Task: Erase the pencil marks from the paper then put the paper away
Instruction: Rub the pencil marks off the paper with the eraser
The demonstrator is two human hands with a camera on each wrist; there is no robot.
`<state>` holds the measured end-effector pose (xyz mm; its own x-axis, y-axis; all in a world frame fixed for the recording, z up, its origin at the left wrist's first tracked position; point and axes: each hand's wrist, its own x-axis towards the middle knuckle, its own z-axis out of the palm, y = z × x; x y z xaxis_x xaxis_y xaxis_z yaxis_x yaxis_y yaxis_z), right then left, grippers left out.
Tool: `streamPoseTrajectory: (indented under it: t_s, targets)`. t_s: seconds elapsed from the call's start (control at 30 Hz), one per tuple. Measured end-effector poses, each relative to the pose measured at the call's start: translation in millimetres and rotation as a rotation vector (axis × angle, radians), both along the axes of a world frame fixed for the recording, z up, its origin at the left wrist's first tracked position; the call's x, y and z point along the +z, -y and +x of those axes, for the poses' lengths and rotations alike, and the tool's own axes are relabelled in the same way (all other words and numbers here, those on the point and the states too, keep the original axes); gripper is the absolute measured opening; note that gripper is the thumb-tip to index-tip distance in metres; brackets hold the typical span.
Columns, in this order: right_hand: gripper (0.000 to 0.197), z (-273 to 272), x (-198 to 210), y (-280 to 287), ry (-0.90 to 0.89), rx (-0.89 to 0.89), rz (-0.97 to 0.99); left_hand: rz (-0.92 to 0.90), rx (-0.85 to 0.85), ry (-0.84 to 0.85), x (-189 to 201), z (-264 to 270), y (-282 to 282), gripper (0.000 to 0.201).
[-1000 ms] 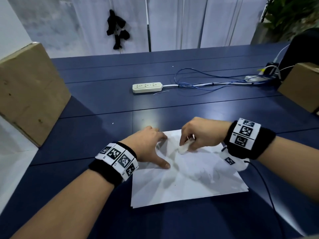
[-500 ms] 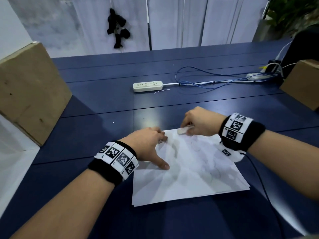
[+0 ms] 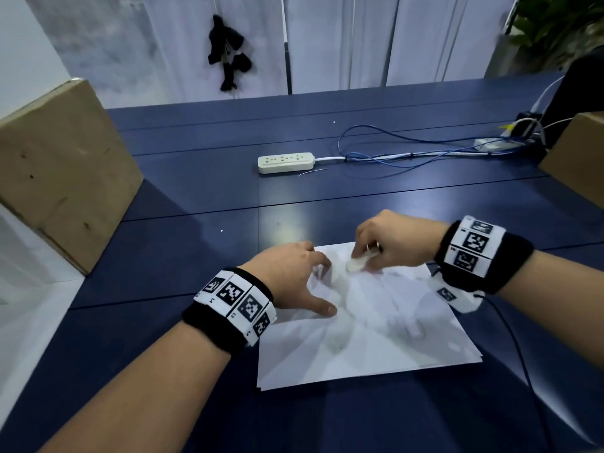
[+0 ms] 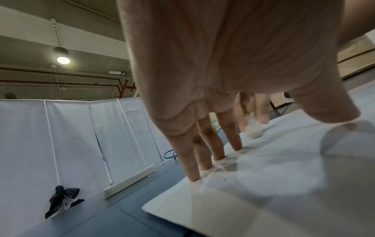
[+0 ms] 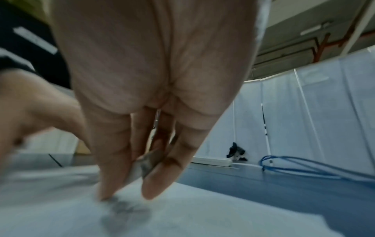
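Note:
A white sheet of paper point(image 3: 376, 331) with faint pencil marks lies on the dark blue table point(image 3: 196, 191) in front of me. My left hand point(image 3: 294, 282) presses its spread, straight fingers point(image 4: 202, 152) and thumb down on the paper's point(image 4: 284, 184) left part. My right hand point(image 3: 389, 243) pinches a small white eraser point(image 3: 358, 263) and holds it against the paper near the far edge. In the right wrist view the eraser point(image 5: 147, 163) shows between the fingertips point(image 5: 113, 176), with grey smudges on the paper point(image 5: 202, 216) just below.
A white power strip point(image 3: 286, 162) with blue cables point(image 3: 408, 152) lies further back on the table. Cardboard boxes stand at the left point(image 3: 62, 168) and at the right edge point(image 3: 578, 158). White screens point(image 3: 343, 40) close off the back.
My right hand with the eraser went from the middle of the sheet up to its far edge, then came back a little towards me. The left hand kept its place.

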<state>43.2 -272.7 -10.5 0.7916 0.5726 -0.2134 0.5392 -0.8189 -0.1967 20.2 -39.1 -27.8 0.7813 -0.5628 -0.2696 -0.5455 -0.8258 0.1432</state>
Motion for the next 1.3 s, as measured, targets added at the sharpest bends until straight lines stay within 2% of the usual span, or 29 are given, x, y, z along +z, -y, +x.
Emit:
streamPoseTrajectory:
  t_s: [0.1,0.23,0.33,0.5,0.67,0.73,0.87,0.9,1.03,1.1,1.17,1.3]
  targets:
    - [0.033,-15,4,-5,-0.147,0.088,0.001,0.003,0.008,0.01,-1,-1,2,0.084]
    - [0.028,17,1,-3,0.049,-0.081,-0.006,0.028,-0.003,0.014,1,-1,4,0.089]
    - [0.027,21,-5,6,0.077,-0.124,0.017,0.036,0.0,0.013,0,-1,4,0.091]
    - [0.031,-17,-5,6,-0.177,0.069,0.01,0.033,0.007,0.016,0,-1,5,0.09]
    - [0.043,18,-8,4,0.037,-0.105,0.053,0.022,-0.007,0.022,2,-2,6,0.089]
    - [0.033,17,-8,4,0.042,-0.112,0.043,0.027,-0.006,0.024,2,-2,5,0.089]
    - [0.033,-13,-10,6,-0.23,0.038,0.037,0.031,-0.004,0.031,2,-1,5,0.091]
    - [0.035,-13,-11,6,-0.246,0.037,0.035,0.029,-0.001,0.03,2,-1,4,0.091]
    - [0.027,18,-12,9,-0.031,-0.132,0.096,0.011,0.008,0.022,3,-3,4,0.09]
    - [0.025,26,-10,12,-0.014,-0.186,0.141,0.007,0.01,0.022,3,-4,3,0.092]
    - [0.026,22,-11,14,-0.066,-0.152,0.155,0.004,0.016,0.022,2,-4,2,0.09]
    - [0.031,-8,-9,9,-0.254,0.037,0.038,0.006,0.02,0.031,0,-3,3,0.088]
